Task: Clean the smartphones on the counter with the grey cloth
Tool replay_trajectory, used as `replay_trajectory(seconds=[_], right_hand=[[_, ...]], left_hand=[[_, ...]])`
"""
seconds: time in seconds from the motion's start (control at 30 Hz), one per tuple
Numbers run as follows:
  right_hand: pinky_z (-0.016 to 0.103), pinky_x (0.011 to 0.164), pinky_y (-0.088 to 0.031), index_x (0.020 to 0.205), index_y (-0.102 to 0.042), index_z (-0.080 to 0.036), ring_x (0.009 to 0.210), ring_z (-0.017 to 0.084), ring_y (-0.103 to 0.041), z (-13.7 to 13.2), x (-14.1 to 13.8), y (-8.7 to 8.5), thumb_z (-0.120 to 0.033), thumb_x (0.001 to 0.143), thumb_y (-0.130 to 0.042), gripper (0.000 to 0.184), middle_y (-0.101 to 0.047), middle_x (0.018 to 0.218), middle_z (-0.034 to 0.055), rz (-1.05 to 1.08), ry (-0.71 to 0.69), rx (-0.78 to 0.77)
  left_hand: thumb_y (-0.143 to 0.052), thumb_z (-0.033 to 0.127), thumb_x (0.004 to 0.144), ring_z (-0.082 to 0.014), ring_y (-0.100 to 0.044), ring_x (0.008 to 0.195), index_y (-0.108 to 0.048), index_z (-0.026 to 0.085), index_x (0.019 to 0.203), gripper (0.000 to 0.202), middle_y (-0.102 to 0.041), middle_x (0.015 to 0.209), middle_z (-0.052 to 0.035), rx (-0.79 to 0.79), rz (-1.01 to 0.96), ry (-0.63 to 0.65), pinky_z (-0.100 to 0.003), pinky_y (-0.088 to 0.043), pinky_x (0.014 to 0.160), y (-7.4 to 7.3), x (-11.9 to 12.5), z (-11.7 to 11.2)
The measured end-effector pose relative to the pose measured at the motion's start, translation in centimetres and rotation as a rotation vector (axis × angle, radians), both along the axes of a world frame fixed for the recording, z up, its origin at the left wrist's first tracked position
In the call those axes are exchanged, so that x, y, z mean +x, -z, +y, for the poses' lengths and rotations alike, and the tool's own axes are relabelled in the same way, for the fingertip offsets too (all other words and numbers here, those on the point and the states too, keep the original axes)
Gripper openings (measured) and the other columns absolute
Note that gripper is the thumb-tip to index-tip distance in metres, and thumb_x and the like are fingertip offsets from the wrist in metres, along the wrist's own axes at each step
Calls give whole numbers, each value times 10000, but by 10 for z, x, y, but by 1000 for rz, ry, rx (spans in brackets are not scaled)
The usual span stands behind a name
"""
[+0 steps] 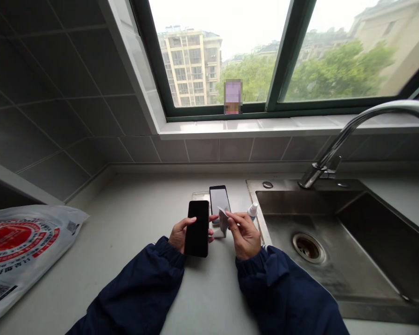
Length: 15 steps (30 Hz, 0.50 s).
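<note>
My left hand grips a black phone by its edges, screen up, above the grey counter. Just to its right, my right hand pinches a small grey cloth or wipe between thumb and fingers. A second dark phone-shaped slab lies flat on the counter just beyond both hands, with a clear case or tray at its left. A small white spray bottle with a blue band stands right behind my right hand, near the sink's edge.
A steel sink with a drain fills the right side, and its curved tap arches over it. A white plastic bag with red print lies at the far left. Grey tiled walls and a window ledge stand behind.
</note>
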State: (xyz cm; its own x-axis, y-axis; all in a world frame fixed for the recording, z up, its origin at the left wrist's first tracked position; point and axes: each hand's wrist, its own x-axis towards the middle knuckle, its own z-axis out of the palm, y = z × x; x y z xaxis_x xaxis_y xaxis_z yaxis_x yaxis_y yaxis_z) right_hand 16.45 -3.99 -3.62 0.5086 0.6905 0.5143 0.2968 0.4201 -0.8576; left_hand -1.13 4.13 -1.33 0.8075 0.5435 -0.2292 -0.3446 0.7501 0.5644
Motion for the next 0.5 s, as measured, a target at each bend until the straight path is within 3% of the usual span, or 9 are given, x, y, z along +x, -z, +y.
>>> replay_trajectory(seconds=[0.13, 0.27, 0.5], right_hand=[[282, 680, -562, 1062, -739, -240, 857, 185, -657, -1, -1, -5, -345, 910, -605, 229, -677, 976, 65, 78, -21, -52], [317, 760, -577, 1043, -749, -211, 914, 218, -686, -2, -2, -10, -404, 877, -638, 277, -732, 1000, 76, 168, -26, -136], [392, 843, -573, 1109, -723, -170, 899, 236, -706, -1, -2, -9, -450, 865, -643, 380, -756, 975, 93, 309, -68, -227]], left_hand=[[-452, 378, 878, -255, -676, 822, -597, 48, 1236, 509, -702, 1048, -197, 17, 12, -9, -446, -487, 843, 4, 1, -3], [-432, 447, 886, -310, -685, 862, -573, 5, 1250, 590, -715, 910, -217, 41, -2, 71, -462, -459, 875, 10, -1, -4], [-381, 447, 901, -294, -667, 872, -459, 25, 1377, 641, -701, 1013, -213, 82, -80, 121, -462, -444, 869, 9, -3, -4]])
